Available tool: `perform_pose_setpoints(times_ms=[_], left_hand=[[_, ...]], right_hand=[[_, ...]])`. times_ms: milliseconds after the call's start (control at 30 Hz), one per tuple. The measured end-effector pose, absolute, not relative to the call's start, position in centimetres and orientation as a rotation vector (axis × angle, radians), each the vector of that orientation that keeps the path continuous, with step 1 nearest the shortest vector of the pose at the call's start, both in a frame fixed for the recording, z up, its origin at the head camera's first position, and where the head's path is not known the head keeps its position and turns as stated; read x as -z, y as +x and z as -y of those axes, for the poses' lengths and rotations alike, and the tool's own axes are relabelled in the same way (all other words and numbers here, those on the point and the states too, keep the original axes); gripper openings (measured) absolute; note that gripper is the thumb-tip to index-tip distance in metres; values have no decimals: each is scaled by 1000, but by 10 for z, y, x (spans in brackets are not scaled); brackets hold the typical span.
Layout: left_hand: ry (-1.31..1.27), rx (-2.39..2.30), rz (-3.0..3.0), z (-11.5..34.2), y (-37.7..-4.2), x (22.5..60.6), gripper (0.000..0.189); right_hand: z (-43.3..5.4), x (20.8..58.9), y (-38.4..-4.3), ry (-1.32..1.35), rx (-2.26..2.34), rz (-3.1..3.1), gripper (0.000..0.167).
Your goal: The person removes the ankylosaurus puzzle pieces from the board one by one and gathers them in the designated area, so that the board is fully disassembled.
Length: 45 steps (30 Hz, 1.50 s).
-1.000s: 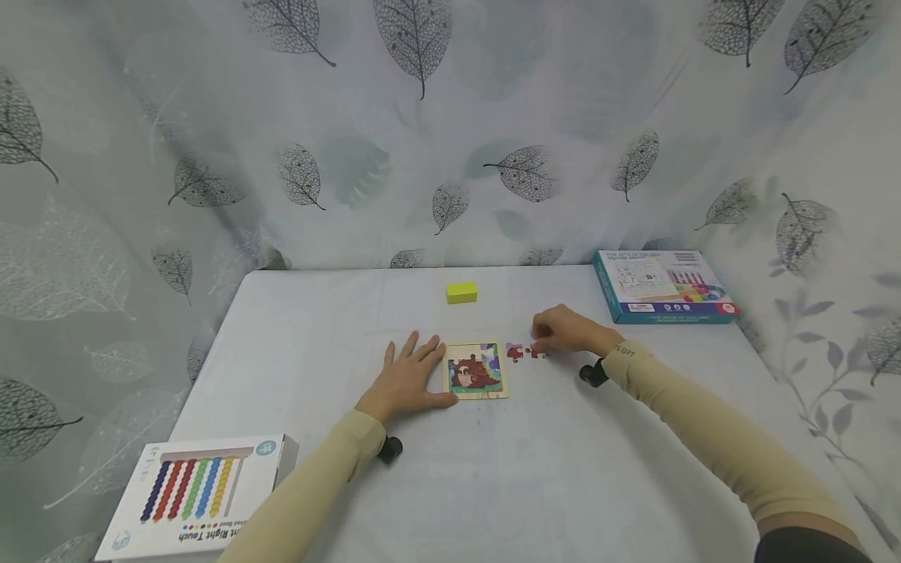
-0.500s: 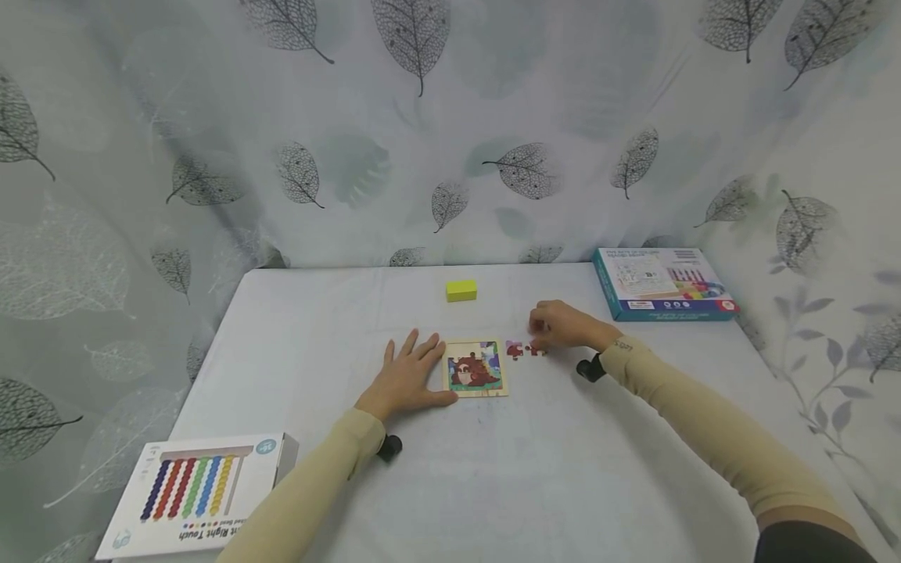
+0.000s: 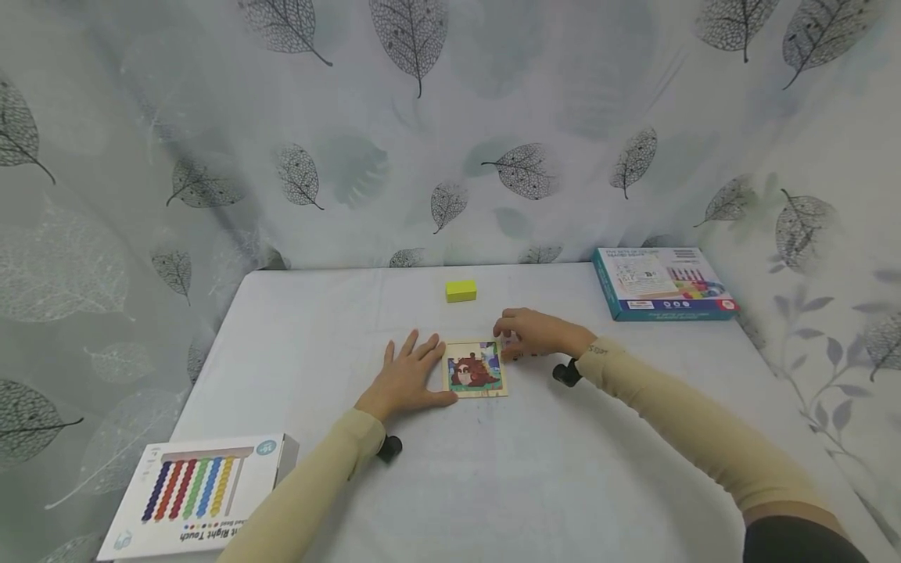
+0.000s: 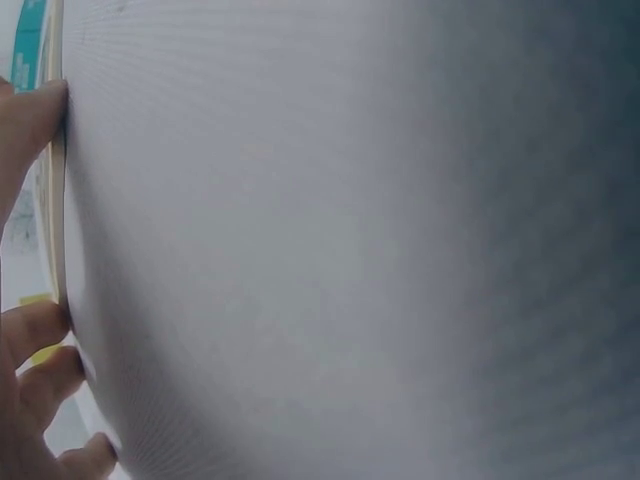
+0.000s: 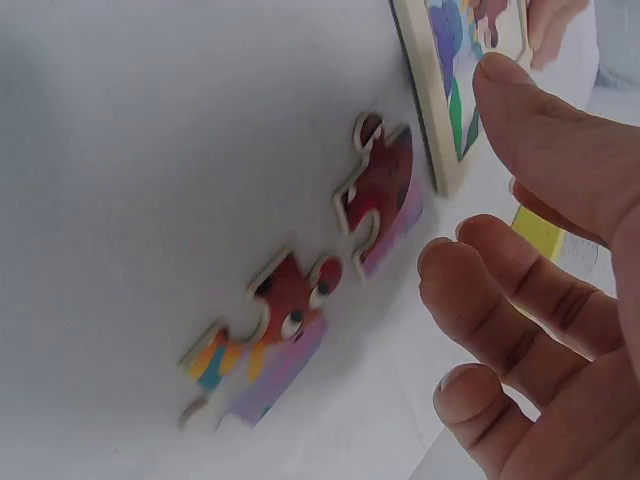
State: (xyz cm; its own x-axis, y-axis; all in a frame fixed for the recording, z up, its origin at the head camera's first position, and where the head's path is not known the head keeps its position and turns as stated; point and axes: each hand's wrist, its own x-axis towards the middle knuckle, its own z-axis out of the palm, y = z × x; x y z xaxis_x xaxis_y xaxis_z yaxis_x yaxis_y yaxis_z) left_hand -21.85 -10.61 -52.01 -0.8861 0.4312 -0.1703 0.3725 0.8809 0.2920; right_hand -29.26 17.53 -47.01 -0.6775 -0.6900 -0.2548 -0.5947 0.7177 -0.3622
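A square wooden jigsaw puzzle (image 3: 475, 372) with a brown animal picture lies flat in its pale frame, several pieces fitted. My left hand (image 3: 404, 381) rests at its left side, fingers spread, thumb by the lower corner; the left wrist view shows thumb and fingers along the frame's edge. Over the table just right of the frame hovers my right hand (image 3: 538, 332), fingers loosely bent and apart, nothing visible between them. Below it in the right wrist view lie a red puzzle piece (image 5: 380, 190) and another with cartoon eyes (image 5: 285, 310). The right hand mostly hides these in the head view.
A yellow block (image 3: 461, 291) stands behind the puzzle. At the back right corner lies a teal-edged box (image 3: 665, 286); a white box with coloured beads (image 3: 197, 496) is at the front left. Leaf-patterned curtain (image 3: 422, 156) surrounds the white table (image 3: 493, 485).
My right hand has moved left from beside the loose pieces to the frame's right edge, now covering them in the head view. The left hand and the puzzle have stayed in place.
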Motion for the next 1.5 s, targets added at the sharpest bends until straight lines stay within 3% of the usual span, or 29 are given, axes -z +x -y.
perform_pose_setpoints(times_ms=[500, 1500], left_hand=[[625, -364, -2824, 107, -219, 522, 100], [619, -381, -2828, 106, -217, 518, 100]], right_hand=[[-143, 471, -293, -1088, 9, -2495, 55], [-133, 471, -297, -1040, -4, -2493, 56]])
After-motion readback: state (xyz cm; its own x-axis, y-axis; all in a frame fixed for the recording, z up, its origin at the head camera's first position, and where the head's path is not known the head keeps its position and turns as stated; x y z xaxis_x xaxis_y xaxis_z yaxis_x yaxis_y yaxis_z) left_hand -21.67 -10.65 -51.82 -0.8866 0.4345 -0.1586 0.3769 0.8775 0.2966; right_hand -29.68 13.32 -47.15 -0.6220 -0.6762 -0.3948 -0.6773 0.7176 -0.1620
